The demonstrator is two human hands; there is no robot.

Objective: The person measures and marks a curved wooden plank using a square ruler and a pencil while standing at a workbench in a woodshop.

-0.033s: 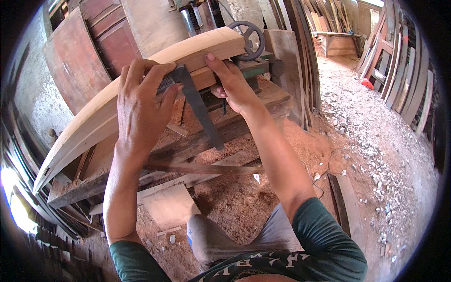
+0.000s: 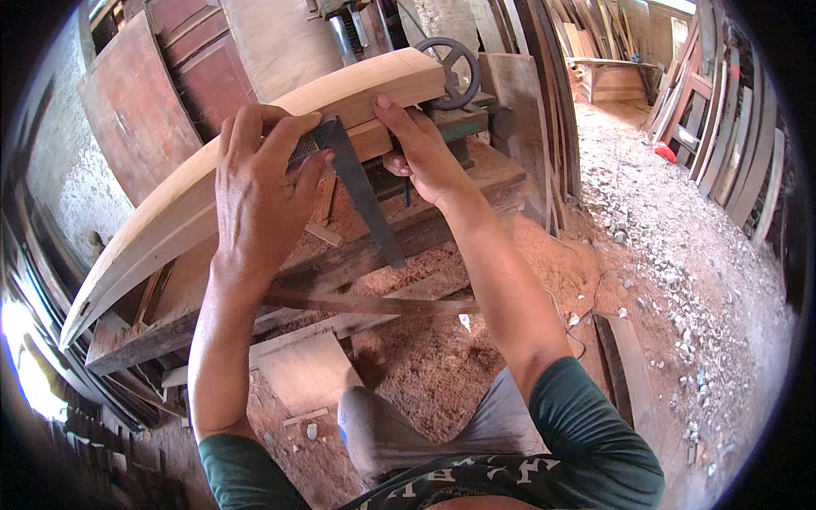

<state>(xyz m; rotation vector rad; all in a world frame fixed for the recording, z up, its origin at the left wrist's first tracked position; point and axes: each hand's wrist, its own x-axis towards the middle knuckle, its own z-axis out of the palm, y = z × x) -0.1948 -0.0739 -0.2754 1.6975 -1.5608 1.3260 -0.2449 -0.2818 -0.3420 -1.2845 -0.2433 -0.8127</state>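
A long, curved piece of pale wood (image 2: 374,81) lies across the bench, its squared end to the right and its tapering end at the far left. Against its near side, my left hand (image 2: 255,183) pinches a dark metal try square (image 2: 364,191) between thumb and fingers. The square's long blade slants down toward me, past the bench edge. My right hand (image 2: 422,157) grips near the squared end, thumb pressed on the wood's near face. Its other fingers curl beneath, partly hidden, beside a short lower wood block (image 2: 367,140).
A worn wooden workbench (image 2: 493,174) supports the wood. Behind the squared end is a machine with a dark handwheel (image 2: 455,72). Sawdust (image 2: 552,263) and a loose board (image 2: 310,370) lie below. Planks (image 2: 722,127) lean at right beside a gravelly floor (image 2: 654,246).
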